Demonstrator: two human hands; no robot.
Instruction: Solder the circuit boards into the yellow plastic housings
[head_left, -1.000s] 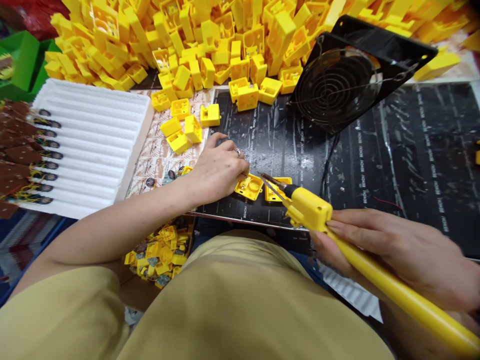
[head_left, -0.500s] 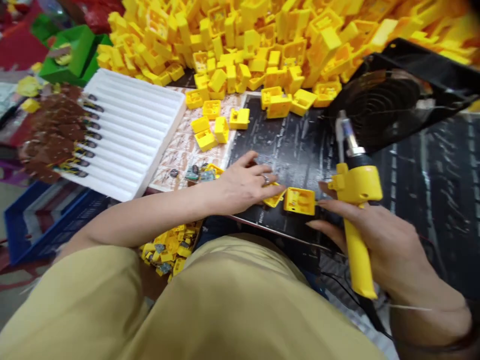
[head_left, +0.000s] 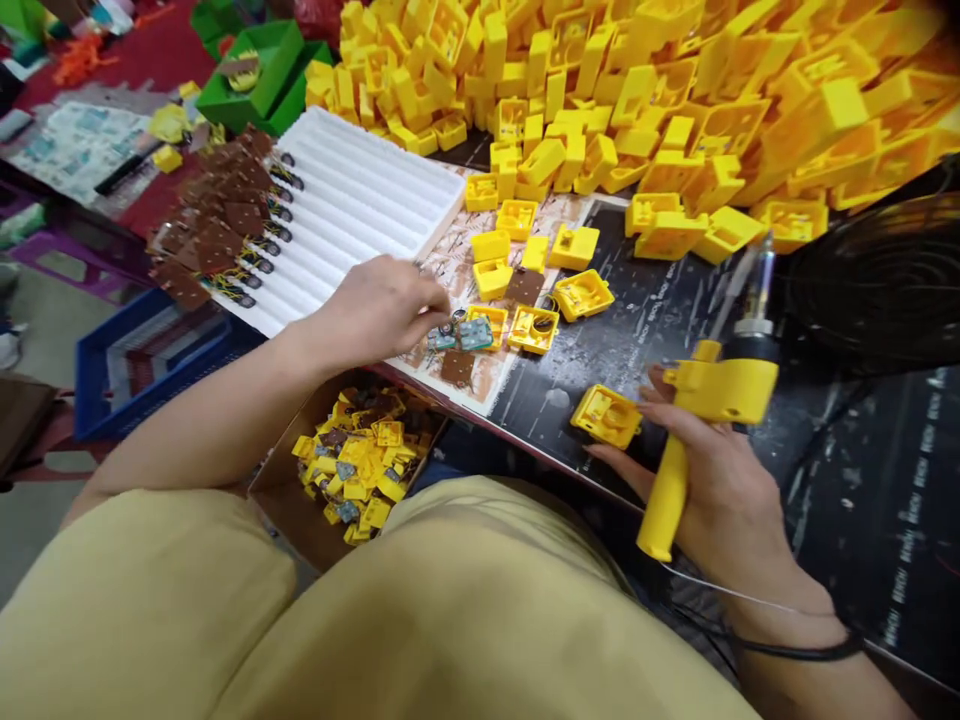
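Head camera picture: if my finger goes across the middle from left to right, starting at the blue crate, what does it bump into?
Blue crate → left hand → teal circuit boards → wire-filled yellow case → lone yellow case → right hand → black fan.

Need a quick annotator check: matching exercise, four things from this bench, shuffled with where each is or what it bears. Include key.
Things
1. Yellow plastic pistol-shaped soldering tool
2. White ridged foam tray
3. Black fan with round grille
4. Brown open box

Places or states
A. Bearing brown flat boards
B. Lower than the black tabletop
C. In the right hand
D. At the picture's right edge

Pairs: 1-C, 2-A, 3-D, 4-B
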